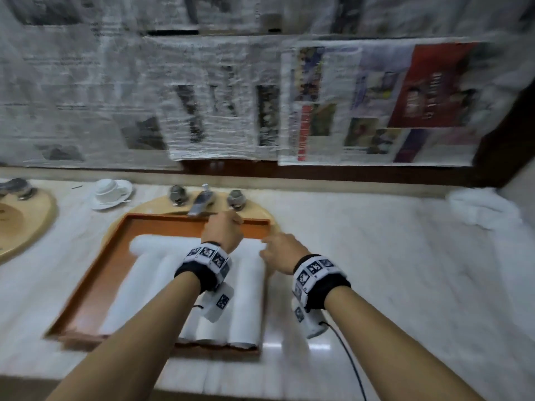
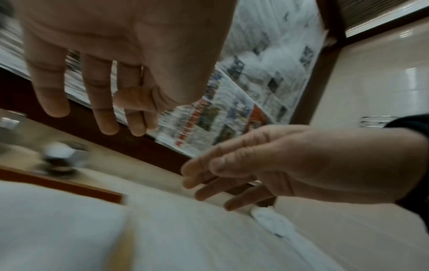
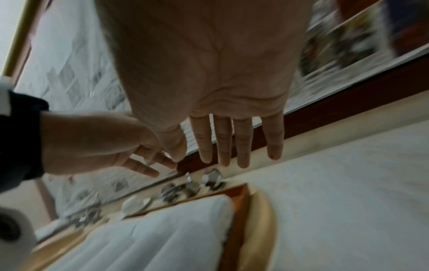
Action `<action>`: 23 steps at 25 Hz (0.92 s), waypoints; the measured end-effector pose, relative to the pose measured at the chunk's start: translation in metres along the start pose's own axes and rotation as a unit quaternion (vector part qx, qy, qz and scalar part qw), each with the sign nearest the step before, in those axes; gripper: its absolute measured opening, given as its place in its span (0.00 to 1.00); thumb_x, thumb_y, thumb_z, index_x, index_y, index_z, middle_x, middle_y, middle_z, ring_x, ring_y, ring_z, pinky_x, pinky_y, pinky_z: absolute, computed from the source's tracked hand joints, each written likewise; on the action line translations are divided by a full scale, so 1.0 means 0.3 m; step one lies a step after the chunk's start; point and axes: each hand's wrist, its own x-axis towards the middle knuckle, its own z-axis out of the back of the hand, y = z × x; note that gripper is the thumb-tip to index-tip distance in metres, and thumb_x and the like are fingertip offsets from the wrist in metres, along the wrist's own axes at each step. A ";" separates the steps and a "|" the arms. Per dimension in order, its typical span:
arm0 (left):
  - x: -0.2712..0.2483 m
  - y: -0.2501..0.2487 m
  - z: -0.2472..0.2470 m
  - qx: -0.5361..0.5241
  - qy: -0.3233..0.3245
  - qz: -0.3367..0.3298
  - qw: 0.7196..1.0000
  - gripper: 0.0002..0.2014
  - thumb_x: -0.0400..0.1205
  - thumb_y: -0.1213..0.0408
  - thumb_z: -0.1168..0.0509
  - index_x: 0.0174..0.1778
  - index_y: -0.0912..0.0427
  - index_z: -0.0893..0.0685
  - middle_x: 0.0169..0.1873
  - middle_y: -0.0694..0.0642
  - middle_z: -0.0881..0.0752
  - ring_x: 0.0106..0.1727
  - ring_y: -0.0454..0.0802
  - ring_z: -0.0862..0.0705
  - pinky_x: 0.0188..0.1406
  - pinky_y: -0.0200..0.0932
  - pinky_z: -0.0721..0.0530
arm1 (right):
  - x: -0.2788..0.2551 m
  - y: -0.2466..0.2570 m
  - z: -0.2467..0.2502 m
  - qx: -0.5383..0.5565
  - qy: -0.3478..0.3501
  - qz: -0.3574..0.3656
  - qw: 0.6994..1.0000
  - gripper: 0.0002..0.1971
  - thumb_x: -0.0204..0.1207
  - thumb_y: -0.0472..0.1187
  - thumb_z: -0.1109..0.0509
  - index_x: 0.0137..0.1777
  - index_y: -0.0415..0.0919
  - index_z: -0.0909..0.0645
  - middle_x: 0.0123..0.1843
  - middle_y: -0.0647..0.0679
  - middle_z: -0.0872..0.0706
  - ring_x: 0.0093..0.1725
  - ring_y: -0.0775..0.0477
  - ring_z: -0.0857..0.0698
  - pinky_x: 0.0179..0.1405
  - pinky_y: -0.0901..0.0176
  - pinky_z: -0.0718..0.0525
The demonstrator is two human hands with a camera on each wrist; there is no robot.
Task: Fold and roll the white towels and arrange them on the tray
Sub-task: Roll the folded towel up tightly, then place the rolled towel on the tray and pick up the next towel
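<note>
Now both hands hover with loose fingers above the rolled towels, and they hold nothing.

Left hand is stretched forward over the far rim of the orange tray, near the faucet, its fingers hanging straight and a little spread. Right hand is just beside it, over the tray's right edge, palm down, fingers extended and close together. Under and behind both wrists the white rolled towels lie side by side in the tray, one more lying across their far ends. Far to the right of the right hand a loose white towel sits on the tabletop. Newspaper sheets cover the wall ahead; their print is too blurred to read.
</note>
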 end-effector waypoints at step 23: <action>-0.809 -1.661 -1.499 0.148 0.322 -0.475 0.806 0.31 0.81 0.76 0.40 0.78 0.46 0.29 0.79 0.44 0.33 0.73 0.51 0.26 0.66 0.49 0.22 | -1.360 -1.823 0.205 0.061 -0.389 -0.416 0.819 0.07 0.76 0.37 0.30 0.53 0.45 0.15 0.52 0.46 0.15 0.55 0.39 0.18 0.54 0.47 0.21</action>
